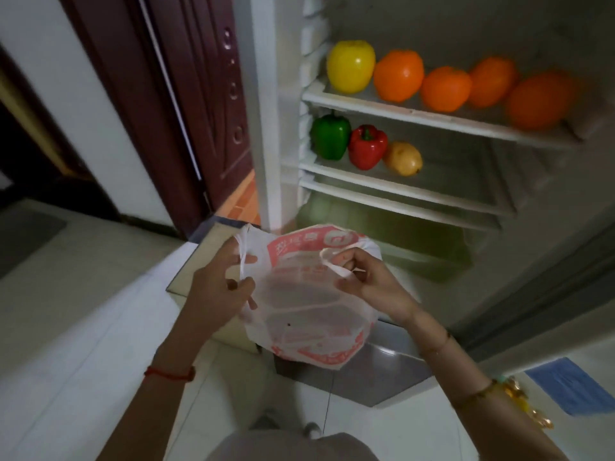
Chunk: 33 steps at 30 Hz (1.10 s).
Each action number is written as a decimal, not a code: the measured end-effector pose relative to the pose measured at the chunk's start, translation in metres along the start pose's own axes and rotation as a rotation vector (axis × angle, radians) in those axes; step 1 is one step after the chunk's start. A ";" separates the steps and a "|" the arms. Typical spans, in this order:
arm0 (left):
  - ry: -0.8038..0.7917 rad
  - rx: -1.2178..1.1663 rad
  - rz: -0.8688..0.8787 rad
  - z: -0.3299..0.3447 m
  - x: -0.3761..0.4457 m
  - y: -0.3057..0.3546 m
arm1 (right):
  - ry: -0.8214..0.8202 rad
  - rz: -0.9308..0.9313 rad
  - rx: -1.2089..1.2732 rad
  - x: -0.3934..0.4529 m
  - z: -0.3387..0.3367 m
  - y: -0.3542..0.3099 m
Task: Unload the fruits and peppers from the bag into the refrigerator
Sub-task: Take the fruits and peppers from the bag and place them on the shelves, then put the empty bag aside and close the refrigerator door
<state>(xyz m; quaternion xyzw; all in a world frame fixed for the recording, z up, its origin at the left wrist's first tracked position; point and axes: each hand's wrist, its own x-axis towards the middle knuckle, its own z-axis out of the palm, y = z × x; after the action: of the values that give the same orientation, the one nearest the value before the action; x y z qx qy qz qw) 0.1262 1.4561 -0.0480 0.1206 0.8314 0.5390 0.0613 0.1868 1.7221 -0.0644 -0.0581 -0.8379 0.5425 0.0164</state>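
I hold a white plastic bag (309, 311) with red print in front of the open refrigerator (266, 128). My left hand (218, 281) pinches its left handle and my right hand (369, 277) pinches its right handle. The bag hangs limp; I cannot tell what is inside. On the upper shelf (416, 113) stand a yellow pepper (350, 65) and several oranges (398, 75). The lower shelf (399, 184) carries a green pepper (330, 136), a red pepper (367, 147) and a yellowish fruit (403, 158).
A dark red door (186, 94) stands left of the refrigerator. Below the lower shelf is a drawer compartment (399, 234). A beige box (206, 261) sits on the pale tiled floor under the bag. A blue cloth (575, 384) lies at the right.
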 end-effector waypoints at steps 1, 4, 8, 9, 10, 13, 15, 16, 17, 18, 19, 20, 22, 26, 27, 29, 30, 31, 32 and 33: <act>0.025 -0.003 -0.030 -0.008 -0.003 -0.003 | -0.020 -0.022 -0.021 0.006 0.008 -0.003; 0.077 0.005 -0.132 -0.033 -0.011 -0.014 | -0.013 -0.093 -0.104 0.022 0.034 -0.016; 0.122 0.056 -0.205 -0.066 -0.011 -0.033 | -0.035 -0.097 -0.144 0.049 0.075 -0.030; 0.125 0.066 -0.223 -0.073 -0.008 -0.040 | -0.043 -0.100 -0.166 0.056 0.085 -0.033; 0.128 0.084 -0.242 -0.080 -0.004 -0.048 | -0.050 -0.099 -0.178 0.064 0.096 -0.036; 0.137 0.135 -0.297 -0.104 0.012 -0.068 | -0.046 -0.109 -0.214 0.089 0.126 -0.047; 0.124 0.143 -0.321 -0.124 0.022 -0.082 | -0.022 -0.145 -0.248 0.109 0.147 -0.051; 0.114 0.143 -0.327 -0.135 0.027 -0.089 | -0.014 -0.153 -0.279 0.119 0.157 -0.054; 0.105 0.146 -0.328 -0.146 0.031 -0.095 | -0.016 -0.153 -0.305 0.129 0.168 -0.056; 0.100 0.149 -0.326 -0.157 0.037 -0.101 | -0.017 -0.146 -0.312 0.138 0.178 -0.060; 0.097 0.154 -0.322 -0.168 0.042 -0.106 | -0.018 -0.132 -0.299 0.147 0.190 -0.063; 0.098 0.155 -0.317 -0.179 0.047 -0.111 | -0.018 -0.119 -0.271 0.156 0.200 -0.068; 0.088 0.151 -0.312 -0.197 0.059 -0.122 | -0.012 -0.097 -0.221 0.172 0.217 -0.076; 0.051 0.138 -0.310 -0.222 0.084 -0.142 | 0.075 -0.055 -0.177 0.196 0.238 -0.083; 0.045 0.126 -0.304 -0.226 0.090 -0.146 | 0.102 -0.032 -0.165 0.201 0.242 -0.083; 0.036 0.098 -0.288 -0.231 0.103 -0.155 | 0.150 0.024 -0.160 0.213 0.249 -0.082; 0.033 0.081 -0.281 -0.232 0.110 -0.160 | 0.168 0.042 -0.175 0.220 0.252 -0.079; 0.032 0.071 -0.274 -0.232 0.116 -0.165 | 0.183 0.057 -0.198 0.228 0.253 -0.077; 0.034 0.065 -0.269 -0.231 0.123 -0.170 | 0.194 0.073 -0.220 0.235 0.254 -0.074; 0.038 0.060 -0.267 -0.230 0.129 -0.173 | 0.204 0.089 -0.241 0.243 0.255 -0.071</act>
<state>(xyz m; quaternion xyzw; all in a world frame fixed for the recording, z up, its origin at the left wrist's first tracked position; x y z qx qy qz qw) -0.0747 1.2207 -0.1076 0.0003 0.8568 0.5032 0.1131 -0.0832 1.4899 -0.1136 -0.1515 -0.8874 0.4297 0.0701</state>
